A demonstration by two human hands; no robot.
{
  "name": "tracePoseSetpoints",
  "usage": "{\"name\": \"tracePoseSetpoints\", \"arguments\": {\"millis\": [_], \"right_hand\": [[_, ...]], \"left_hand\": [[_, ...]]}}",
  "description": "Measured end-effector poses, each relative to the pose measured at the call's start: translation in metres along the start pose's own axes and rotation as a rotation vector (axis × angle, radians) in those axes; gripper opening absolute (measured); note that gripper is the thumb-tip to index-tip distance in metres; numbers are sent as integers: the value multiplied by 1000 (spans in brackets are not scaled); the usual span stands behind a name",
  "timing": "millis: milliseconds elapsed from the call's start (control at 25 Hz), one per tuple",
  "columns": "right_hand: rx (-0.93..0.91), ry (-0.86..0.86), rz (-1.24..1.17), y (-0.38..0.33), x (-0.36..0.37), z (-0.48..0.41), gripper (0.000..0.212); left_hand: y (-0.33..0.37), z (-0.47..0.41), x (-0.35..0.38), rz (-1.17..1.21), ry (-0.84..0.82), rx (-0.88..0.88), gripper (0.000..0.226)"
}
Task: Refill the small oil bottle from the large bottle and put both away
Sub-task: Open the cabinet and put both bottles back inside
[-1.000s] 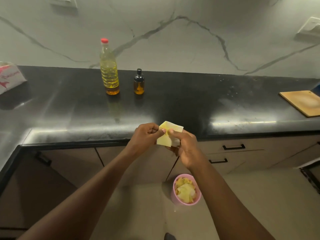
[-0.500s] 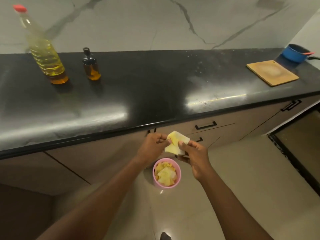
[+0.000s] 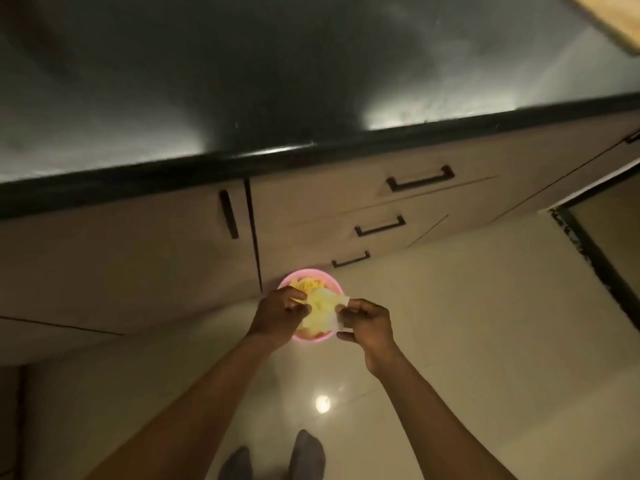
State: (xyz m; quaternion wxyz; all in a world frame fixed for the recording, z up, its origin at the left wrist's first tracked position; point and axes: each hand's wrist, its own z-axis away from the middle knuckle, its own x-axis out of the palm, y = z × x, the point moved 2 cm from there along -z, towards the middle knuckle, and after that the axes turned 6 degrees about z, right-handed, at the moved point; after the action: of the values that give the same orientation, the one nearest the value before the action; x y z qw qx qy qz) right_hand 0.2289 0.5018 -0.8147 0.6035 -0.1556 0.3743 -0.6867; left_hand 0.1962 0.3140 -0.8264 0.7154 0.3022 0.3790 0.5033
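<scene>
**Head view, looking down past the counter's front edge.** Your left hand (image 3: 280,313) and right hand (image 3: 367,320) are close together. Each pinches one side of a yellow paper sheet (image 3: 320,311) spread between them, directly above the pink bin (image 3: 311,272). The bin stands on the floor (image 3: 450,341) against the cabinet base, below the drawer handles (image 3: 420,178), and it holds more crumpled yellow paper.

Neither the small oil bottle nor the large bottle is in view. Only the dark counter (image 3: 311,81) and a corner of a wooden board (image 3: 609,22) at its far right edge show.

**Risks, as judged:**
- The sheet is light and flat, so if one hand lets go before the other, it may drift past the rim onto the floor.
- The bin looks nearly full, so a loosely dropped sheet may slide off the heap.
- If the paper is oily, residue on your fingers could make the bottles slip when you put them away.
</scene>
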Motion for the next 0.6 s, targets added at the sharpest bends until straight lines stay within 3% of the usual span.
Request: {"name": "tracePoseSetpoints", "arguments": {"millis": [120,280,440,600], "right_hand": [[-15,19,34,41,11,-54,17],[-96,54,149,99,36,-130,16],[-223,61,399,140,59,-187,17],[-368,36,730,169,82,-218,23]], "left_hand": [[-48,-48,15,-45,-10,33,13],[-113,-112,39,-138,0,35,14],[-162,-153,61,-344,-39,114,11],[-194,-173,74,-593,-87,175,23]]}}
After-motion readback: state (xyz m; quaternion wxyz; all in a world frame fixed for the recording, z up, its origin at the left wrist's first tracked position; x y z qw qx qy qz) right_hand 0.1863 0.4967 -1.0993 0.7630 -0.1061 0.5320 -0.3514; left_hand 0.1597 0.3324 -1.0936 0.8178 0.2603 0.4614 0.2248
